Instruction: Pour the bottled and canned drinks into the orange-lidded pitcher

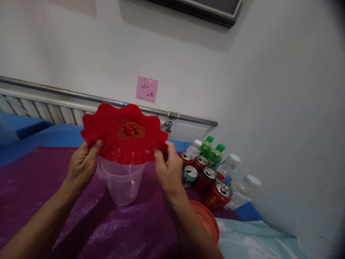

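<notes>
A red plate with a scalloped, wavy rim (121,147) is held up between my two hands, its decorated centre facing me. My left hand (84,160) pinches the plate's lower left edge, thumb on the near face. At the lower right edge my right hand (169,167) grips it the same way, fingers behind the rim. Just beyond and below the plate stands a clear plastic pitcher (124,185), upright, its top partly hidden by the plate. I cannot tell whether plate and pitcher touch.
Several opened drink cans (205,180) and plastic bottles (215,154) stand to the right. An orange-red round lid or dish (206,219) lies partly behind my right forearm. Purple sheeting (113,233) covers the surface. A pipe with a valve (169,124) runs along the wall.
</notes>
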`<state>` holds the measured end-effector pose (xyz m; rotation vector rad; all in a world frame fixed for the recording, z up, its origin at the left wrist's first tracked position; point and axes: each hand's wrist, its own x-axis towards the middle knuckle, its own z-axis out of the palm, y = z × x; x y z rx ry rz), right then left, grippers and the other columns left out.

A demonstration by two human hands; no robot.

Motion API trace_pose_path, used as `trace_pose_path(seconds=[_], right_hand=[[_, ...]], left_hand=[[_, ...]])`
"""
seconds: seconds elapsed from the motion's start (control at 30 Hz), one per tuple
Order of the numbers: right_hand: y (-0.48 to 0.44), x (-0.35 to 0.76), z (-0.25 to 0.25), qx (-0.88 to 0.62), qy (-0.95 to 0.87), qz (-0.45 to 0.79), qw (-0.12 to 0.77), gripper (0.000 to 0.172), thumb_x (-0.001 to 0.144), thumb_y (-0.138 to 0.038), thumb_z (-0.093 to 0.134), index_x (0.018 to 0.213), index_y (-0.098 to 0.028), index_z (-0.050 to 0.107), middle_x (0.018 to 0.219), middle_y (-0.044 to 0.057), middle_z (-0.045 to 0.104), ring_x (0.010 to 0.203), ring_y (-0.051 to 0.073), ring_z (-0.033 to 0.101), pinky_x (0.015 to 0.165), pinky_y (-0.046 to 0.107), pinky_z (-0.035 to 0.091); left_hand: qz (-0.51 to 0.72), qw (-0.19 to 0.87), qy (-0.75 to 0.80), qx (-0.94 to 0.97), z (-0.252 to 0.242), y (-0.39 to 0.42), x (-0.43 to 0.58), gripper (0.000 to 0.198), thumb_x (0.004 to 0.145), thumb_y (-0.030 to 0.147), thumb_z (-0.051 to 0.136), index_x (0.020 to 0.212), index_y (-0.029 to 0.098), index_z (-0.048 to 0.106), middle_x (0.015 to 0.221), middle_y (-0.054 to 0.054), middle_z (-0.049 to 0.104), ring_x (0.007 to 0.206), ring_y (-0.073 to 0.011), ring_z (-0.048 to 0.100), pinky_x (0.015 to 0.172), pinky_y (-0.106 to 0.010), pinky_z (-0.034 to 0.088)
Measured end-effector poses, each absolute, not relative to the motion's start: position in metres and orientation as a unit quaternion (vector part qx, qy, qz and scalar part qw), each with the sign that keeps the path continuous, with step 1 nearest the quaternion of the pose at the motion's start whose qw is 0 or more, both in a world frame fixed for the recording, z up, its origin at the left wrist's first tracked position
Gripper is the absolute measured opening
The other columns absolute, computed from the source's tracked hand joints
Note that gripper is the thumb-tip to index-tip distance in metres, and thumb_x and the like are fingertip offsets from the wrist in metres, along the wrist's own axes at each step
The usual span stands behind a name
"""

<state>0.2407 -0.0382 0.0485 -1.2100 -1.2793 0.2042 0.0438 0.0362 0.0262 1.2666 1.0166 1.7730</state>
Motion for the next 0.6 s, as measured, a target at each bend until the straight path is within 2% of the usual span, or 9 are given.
trace_pose_path(seconds=[0.2,0.37,0.5,0.6], right_hand=[[-0.035,0.240,0.051,-0.546,-0.573,0.016,0.611,0.019,0.086,-0.023,0.048,0.099,-0.019,0.061,0.087,0.001,0.069,0.073,0.015,0.060,0.072,0.027,0.048],[-0.034,0.242,0.045,-0.538,-0.574,-0.024,0.618,0.021,0.085,-0.021,0.047,0.101,-0.020,0.061,0.089,0.002,0.068,0.077,0.016,0.061,0.074,0.027,0.049],[-0.034,0.241,0.042,-0.542,-0.567,-0.028,0.620,0.021,0.087,-0.023,0.048,0.104,-0.020,0.060,0.090,0.003,0.068,0.079,0.017,0.062,0.073,0.028,0.050],[-0.033,0.240,0.040,-0.540,-0.562,-0.035,0.626,0.017,0.090,-0.027,0.050,0.102,-0.020,0.061,0.088,0.004,0.069,0.079,0.018,0.063,0.072,0.029,0.050]], left_hand=[[0.688,0.398,0.379,0.474,0.017,0.043,0.035,0.058,0.064,0.059,0.081,0.106,0.021,0.072,0.109,-0.002,0.072,0.091,-0.0110,0.063,0.076,-0.013,0.051],[0.679,0.484,0.330,0.443,-0.001,0.046,0.026,0.065,0.053,0.054,0.089,0.104,0.019,0.070,0.108,-0.006,0.072,0.097,-0.0155,0.064,0.081,-0.017,0.052],[0.648,0.566,0.335,0.383,-0.021,0.042,0.023,0.062,0.048,0.059,0.087,0.096,0.023,0.072,0.101,-0.002,0.073,0.088,-0.0143,0.065,0.071,-0.015,0.055],[0.610,0.607,0.364,0.357,-0.034,0.036,0.022,0.058,0.048,0.053,0.090,0.095,0.024,0.072,0.098,-0.001,0.074,0.084,-0.0160,0.067,0.068,-0.018,0.059]])
